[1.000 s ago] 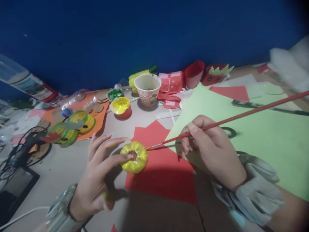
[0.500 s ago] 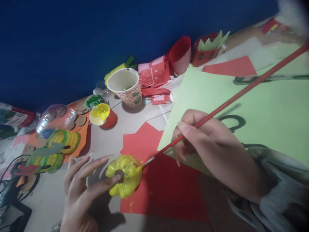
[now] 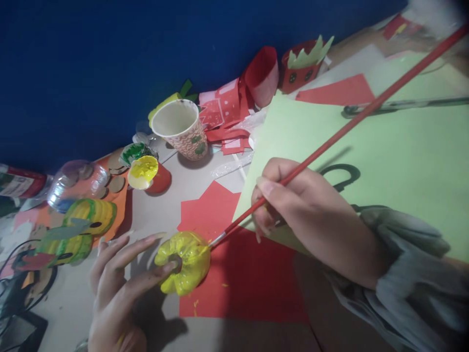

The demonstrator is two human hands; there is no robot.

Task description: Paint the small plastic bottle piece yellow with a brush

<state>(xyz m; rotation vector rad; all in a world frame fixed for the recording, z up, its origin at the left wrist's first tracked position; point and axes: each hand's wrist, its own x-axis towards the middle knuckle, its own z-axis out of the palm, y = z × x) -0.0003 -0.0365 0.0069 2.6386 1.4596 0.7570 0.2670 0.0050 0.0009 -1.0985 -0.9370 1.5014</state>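
Fingers (image 3: 277,194) around red paintbrush (image 3: 326,145), tip (image 3: 211,244) touching yellow piece (image 3: 192,259)

Right sleeve (image 3: 410,278) grey, loose, bunched in folds near wrist; right hand (image 3: 309,210) bare. Left hand (image 3: 119,296) bare; long fingernails (image 3: 158,235); small yellow smear (image 3: 121,337).

No wording can be read. The label (image 3: 15,184) on the bottle (image 3: 38,185) at the left edge is too blurred to make out; the cup (image 3: 183,143) shows a printed pattern with green marks.
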